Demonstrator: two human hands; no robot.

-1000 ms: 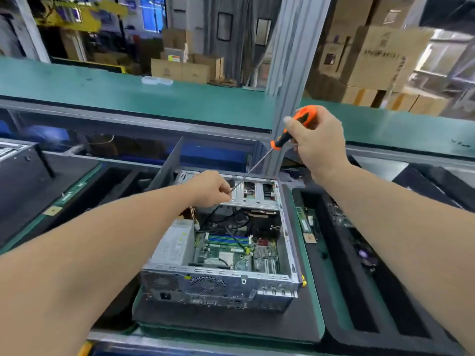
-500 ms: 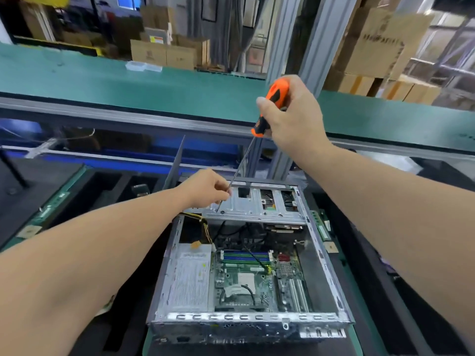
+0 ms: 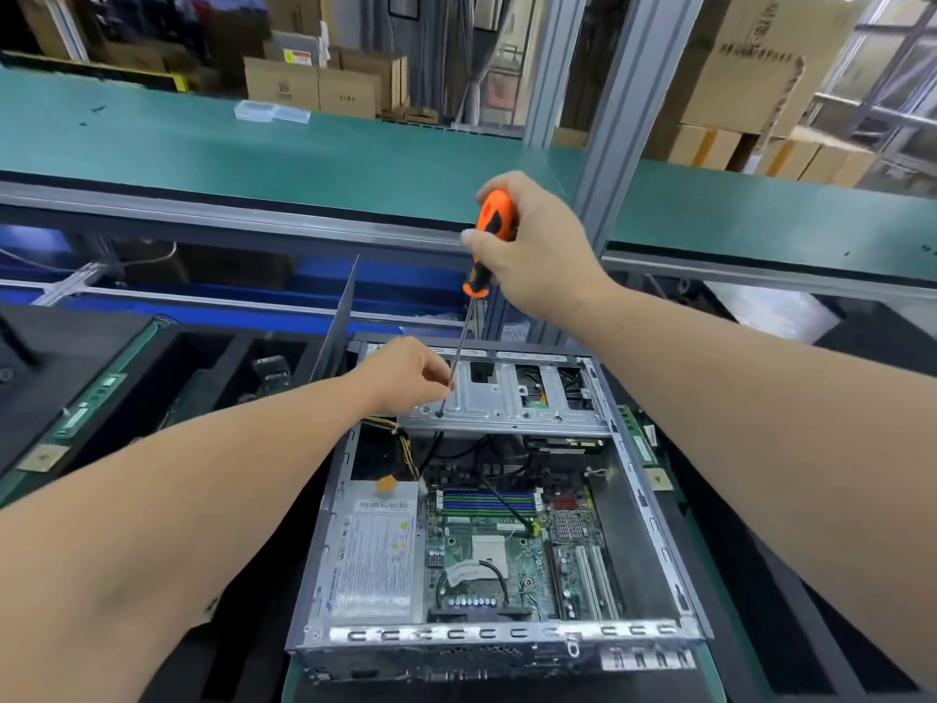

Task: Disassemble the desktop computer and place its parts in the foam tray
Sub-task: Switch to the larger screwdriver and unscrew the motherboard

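Note:
The open desktop computer case [image 3: 654, 530] lies in front of me with its green motherboard [image 3: 507, 545] and silver power supply [image 3: 375, 565] exposed. A metal drive bracket [image 3: 507, 398] spans its far end. My right hand [image 3: 537, 251] grips the orange-and-black handle of a screwdriver [image 3: 489, 241]. Its thin shaft slants down to a screw at the bracket's left end. My left hand [image 3: 405, 375] pinches the shaft near the tip, just above the bracket. A black foam tray [image 3: 213, 357] with recesses lies to the left, and another foam tray [image 3: 760, 575] to the right.
A grey side panel [image 3: 337, 322] stands upright at the case's far left corner. RAM sticks [image 3: 91, 403] lie on the left tray's green edge, more on the right [image 3: 639, 438]. A green conveyor shelf [image 3: 304, 149] and an aluminium post [image 3: 623, 119] rise behind.
The view has closed in on the case. My right hand has lifted the screwdriver more upright, its tip now set on the bracket's left end. My left hand still holds the shaft.

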